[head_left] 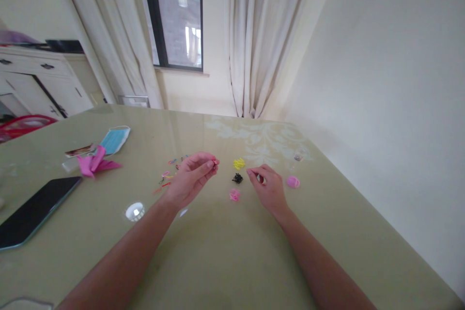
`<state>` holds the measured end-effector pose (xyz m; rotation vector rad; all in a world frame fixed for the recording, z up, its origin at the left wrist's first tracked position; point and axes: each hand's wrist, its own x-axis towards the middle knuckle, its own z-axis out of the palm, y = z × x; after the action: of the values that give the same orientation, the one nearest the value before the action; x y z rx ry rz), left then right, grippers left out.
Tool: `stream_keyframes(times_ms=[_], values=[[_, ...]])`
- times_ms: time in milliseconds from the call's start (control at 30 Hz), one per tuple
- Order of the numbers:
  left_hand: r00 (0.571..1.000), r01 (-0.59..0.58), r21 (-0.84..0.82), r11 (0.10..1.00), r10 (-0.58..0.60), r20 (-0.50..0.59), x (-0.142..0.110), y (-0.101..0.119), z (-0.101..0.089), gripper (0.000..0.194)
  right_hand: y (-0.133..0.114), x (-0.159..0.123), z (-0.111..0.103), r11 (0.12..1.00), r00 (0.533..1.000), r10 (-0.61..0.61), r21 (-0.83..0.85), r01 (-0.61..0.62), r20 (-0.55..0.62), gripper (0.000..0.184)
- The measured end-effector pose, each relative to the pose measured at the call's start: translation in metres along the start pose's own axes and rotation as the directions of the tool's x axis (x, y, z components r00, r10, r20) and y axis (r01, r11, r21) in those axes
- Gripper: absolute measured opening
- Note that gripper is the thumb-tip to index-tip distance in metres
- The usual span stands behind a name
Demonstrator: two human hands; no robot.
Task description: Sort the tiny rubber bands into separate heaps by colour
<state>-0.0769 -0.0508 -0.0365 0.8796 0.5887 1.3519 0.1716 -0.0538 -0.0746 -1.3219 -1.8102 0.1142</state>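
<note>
My left hand (192,174) is closed in a pinch above the table, with a small dark bit at the fingertips that is too small to name. To its right lie three little piles of what look like small rubber bands: a yellow pile (239,163), a black pile (237,178) and a pink pile (234,195). Just right of the black pile, my right hand (268,185) has thumb and forefinger pressed together; whatever is between them cannot be made out. Loose mixed-colour bands (165,175) are scattered left of my left hand, which partly hides them.
On the table (225,252) a pink round item (293,182) and a small clear container (299,155) stand to the right. A shiny round clear piece (134,211), a phone-like black slab (39,208), pink folded paper (96,162) and a blue face mask (115,139) lie left.
</note>
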Motion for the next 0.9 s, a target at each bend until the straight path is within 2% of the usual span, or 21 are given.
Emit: stream_keyframes(times_ms=[233,400,500,633,767,900], values=[[0.999,-0.008,0.042,0.999,0.007,0.038,0.001,-0.001,-0.001,0.027,-0.001,-0.001,0.002,0.997,0.998,-0.065,0.042,0.064,0.006,0.032],[0.998,-0.053,0.296,0.954,0.040,0.047,0.001,-0.011,0.003,0.027,-0.021,-0.006,-0.002,0.976,0.996,-0.089,0.201,0.089,-0.009,0.024],[0.996,-0.080,0.391,0.917,0.054,0.076,0.001,-0.021,0.006,0.028,-0.032,-0.010,-0.002,0.946,0.991,-0.130,0.297,0.129,-0.015,0.022],[0.993,-0.094,0.435,0.895,0.054,0.104,0.000,-0.032,0.008,0.029,-0.036,-0.013,0.002,0.932,0.982,-0.182,0.310,0.189,-0.053,0.008],[0.990,-0.095,0.451,0.888,0.037,0.136,-0.003,-0.036,0.009,0.028,-0.037,-0.014,0.005,0.931,0.981,-0.187,0.308,0.195,-0.057,0.008],[0.989,-0.112,0.475,0.873,0.052,0.136,-0.004,-0.034,0.010,0.028,-0.037,-0.012,0.003,0.934,0.988,-0.139,0.321,0.155,-0.071,0.010]])
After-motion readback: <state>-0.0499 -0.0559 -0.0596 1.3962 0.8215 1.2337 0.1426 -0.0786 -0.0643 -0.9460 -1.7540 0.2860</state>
